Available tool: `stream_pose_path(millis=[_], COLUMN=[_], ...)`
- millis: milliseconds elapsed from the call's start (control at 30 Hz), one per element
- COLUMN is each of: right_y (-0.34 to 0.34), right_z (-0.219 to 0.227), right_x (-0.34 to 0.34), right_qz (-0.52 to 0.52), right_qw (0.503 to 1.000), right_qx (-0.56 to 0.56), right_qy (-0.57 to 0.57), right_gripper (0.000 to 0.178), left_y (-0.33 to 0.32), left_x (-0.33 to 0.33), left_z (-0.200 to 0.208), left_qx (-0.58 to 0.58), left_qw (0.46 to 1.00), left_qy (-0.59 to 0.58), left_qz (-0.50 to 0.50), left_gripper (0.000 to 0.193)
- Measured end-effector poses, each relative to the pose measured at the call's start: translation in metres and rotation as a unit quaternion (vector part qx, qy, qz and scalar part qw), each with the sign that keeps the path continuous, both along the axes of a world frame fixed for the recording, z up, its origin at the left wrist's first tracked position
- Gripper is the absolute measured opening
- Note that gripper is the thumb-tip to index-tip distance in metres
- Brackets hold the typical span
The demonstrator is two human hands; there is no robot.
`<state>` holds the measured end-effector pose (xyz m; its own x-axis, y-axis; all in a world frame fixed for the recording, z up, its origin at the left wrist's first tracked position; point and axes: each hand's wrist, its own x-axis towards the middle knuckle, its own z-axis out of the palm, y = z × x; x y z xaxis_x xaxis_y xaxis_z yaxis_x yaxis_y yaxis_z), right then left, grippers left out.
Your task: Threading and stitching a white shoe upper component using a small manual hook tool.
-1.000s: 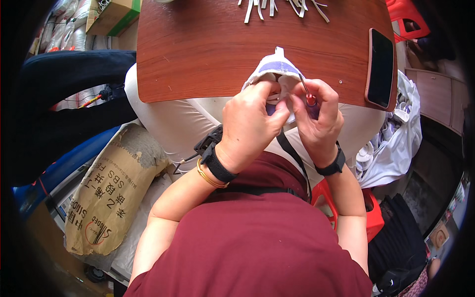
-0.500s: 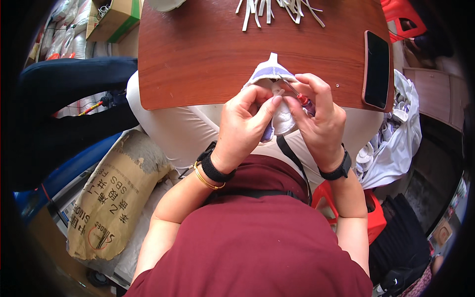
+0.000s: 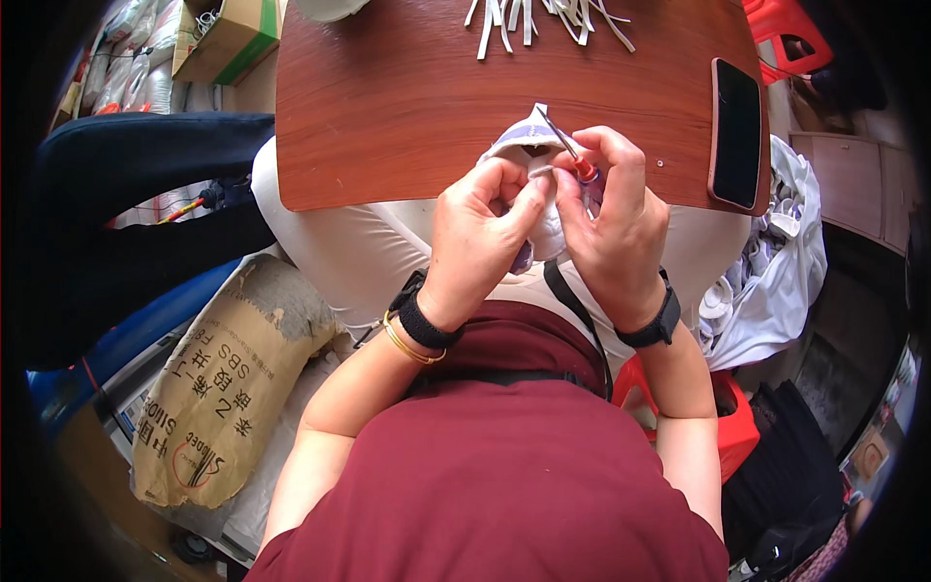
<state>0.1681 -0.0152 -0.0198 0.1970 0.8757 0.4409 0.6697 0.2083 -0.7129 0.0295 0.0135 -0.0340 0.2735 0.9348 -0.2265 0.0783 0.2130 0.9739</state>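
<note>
In my left hand (image 3: 485, 228) is a small white and lavender fabric piece that looks like a shoe (image 3: 514, 136), its opening turned toward me and a tab at its far end. Pinched between thumb and fingers at that opening is a narrow white strip (image 3: 540, 171). My right hand (image 3: 621, 223) is closed round the red handle of an awl-like tool (image 3: 585, 169). Its thin metal shaft points away and left, over the fabric. The right thumb and a fingertip also come close to the strip; whether they grip it I cannot tell. My fingers hide the fabric's lower part.
On the brown table (image 3: 407, 107) lie loose white strips (image 3: 529, 19), a phone (image 3: 735, 134) and a tiny white bit (image 3: 660, 164). A white bag (image 3: 776, 291) of similar pieces sits at right, near a red stool (image 3: 739, 427). A brown paper sack (image 3: 228, 388) is at left.
The tool's shaft has lifted from the edge of the fabric's opening and swung up, its tip now near the far tab. My right hand has moved slightly left.
</note>
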Motion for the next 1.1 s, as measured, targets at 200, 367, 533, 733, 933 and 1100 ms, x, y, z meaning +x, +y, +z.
stream_pose_path(millis=[200, 367, 533, 733, 933, 1100], right_y=[-0.005, -0.014, -0.022, -0.025, -0.025, -0.028], right_z=[0.012, 0.008, 0.012, -0.011, -0.014, 0.017], right_x=[-0.006, 0.006, 0.034, 0.039, 0.033, 0.027], right_qz=[0.031, 0.09, 0.194, 0.231, 0.176, 0.108], right_qw=[0.999, 0.994, 0.972, 0.97, 0.979, 0.975], right_qx=[0.001, -0.02, -0.109, -0.025, 0.031, -0.151], right_qy=[-0.032, -0.06, -0.076, -0.066, -0.097, 0.119], right_gripper=[0.04, 0.046, 0.056, 0.059, 0.051, 0.036], left_y=[0.003, 0.001, 0.02, 0.026, 0.023, 0.013], left_x=[-0.003, -0.001, -0.02, -0.026, -0.028, -0.027], left_z=[-0.005, 0.004, 0.025, 0.027, 0.029, 0.019], left_qx=[0.032, 0.017, -0.153, -0.088, -0.108, -0.081], left_qw=[0.999, 0.998, 0.981, 0.981, 0.977, 0.982], left_qy=[0.025, 0.056, -0.035, 0.028, 0.033, -0.028], left_qz=[-0.004, -0.013, -0.11, -0.172, -0.183, -0.168], left_gripper=[0.016, 0.015, 0.025, 0.02, 0.019, 0.019])
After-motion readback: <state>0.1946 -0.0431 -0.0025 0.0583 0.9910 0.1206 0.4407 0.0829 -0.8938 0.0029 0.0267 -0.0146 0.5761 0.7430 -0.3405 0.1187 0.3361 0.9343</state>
